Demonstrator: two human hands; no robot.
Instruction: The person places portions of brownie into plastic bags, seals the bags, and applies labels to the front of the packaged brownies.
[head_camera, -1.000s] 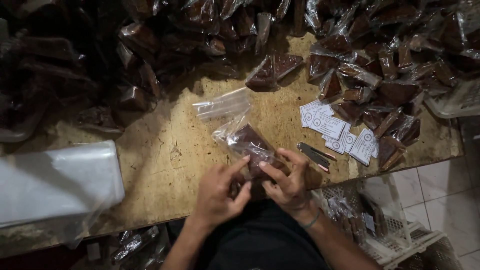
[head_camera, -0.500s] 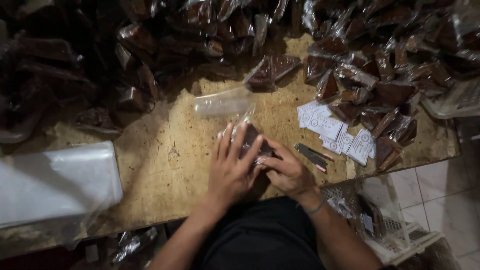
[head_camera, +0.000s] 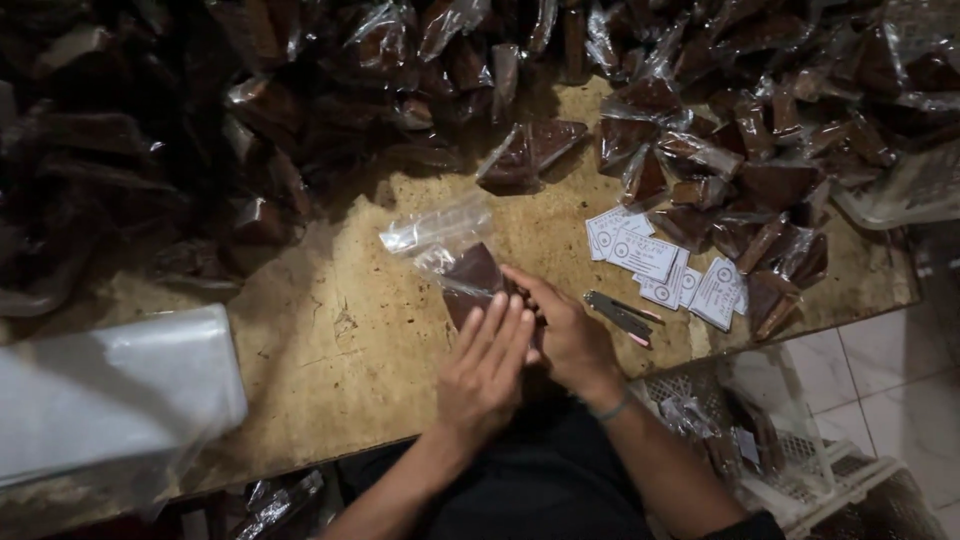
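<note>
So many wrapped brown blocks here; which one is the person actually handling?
The dark block in clear plastic at the table's middle, under the left hand and right hand. The other packets lie heaped, untouched.

Both hands press on a brown slab in a clear bag (head_camera: 468, 275) lying on the worn worktop (head_camera: 330, 340). The left hand (head_camera: 487, 368) lies flat on its near end; the right hand (head_camera: 565, 335) grips just beside. Right of the bag lie a small metal tool (head_camera: 620, 315) and white paper labels (head_camera: 660, 262); beyond it, heaped bagged slabs (head_camera: 700, 150).
</note>
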